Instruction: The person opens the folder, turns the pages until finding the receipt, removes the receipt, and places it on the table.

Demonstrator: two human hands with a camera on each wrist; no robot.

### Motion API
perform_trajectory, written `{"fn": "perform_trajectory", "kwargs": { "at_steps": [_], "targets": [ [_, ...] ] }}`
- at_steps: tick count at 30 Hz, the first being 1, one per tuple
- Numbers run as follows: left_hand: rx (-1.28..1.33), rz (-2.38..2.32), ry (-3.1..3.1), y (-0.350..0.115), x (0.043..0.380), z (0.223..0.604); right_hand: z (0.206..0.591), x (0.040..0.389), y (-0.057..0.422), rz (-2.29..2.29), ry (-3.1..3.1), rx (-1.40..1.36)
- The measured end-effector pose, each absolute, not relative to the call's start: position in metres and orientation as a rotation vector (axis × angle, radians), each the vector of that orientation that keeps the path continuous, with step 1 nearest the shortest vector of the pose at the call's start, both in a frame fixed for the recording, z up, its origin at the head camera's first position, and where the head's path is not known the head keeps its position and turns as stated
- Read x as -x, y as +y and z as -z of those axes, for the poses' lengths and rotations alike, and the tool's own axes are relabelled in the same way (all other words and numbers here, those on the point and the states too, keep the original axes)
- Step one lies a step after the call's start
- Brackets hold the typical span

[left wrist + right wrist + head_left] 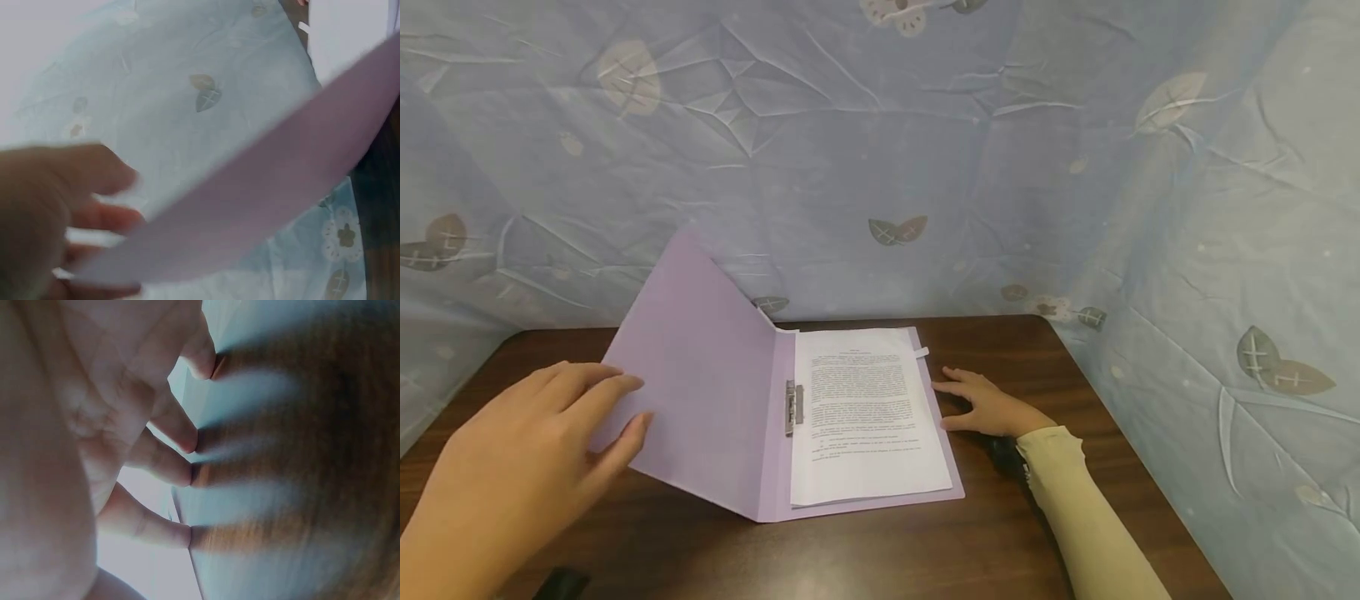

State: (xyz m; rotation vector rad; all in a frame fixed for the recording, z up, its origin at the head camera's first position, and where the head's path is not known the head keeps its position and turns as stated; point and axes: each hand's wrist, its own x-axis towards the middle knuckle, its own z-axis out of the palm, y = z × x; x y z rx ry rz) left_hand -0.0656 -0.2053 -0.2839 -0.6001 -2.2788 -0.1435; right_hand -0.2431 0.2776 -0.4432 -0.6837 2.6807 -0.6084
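Note:
A lilac folder [700, 392] lies spread on the table, its left cover tilted up and its right side flat. Printed sheets [868, 417] rest on the flat side, beside a metal clip [793, 407] near the spine. My left hand [542, 433] is at the raised cover's outer edge, thumb and fingers apart and loosely bent. In the left wrist view the cover [269, 181] slants past these fingers, blurred. Just right of the folder, my right hand [988, 404] rests with spread fingertips on the wood, as the right wrist view shows.
The dark wooden table [1015, 350] meets a pale blue leaf-patterned cloth [880, 167] at the back and right. A small white tab [922, 352] sticks out at the folder's right edge. A black object [1006, 457] sits under the right wrist.

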Motion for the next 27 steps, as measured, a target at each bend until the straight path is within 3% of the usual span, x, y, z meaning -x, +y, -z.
{"fn": "perform_trajectory", "kwargs": {
  "at_steps": [22, 27],
  "targets": [
    [0.205, 0.02, -2.957, -0.246, 0.089, 0.359, 0.443, 0.242, 0.278, 0.614, 2.675, 0.689],
    [0.247, 0.035, -2.985, -0.247, 0.104, 0.375, 0.441, 0.24, 0.279, 0.635, 2.67, 0.661]
  ]
}}
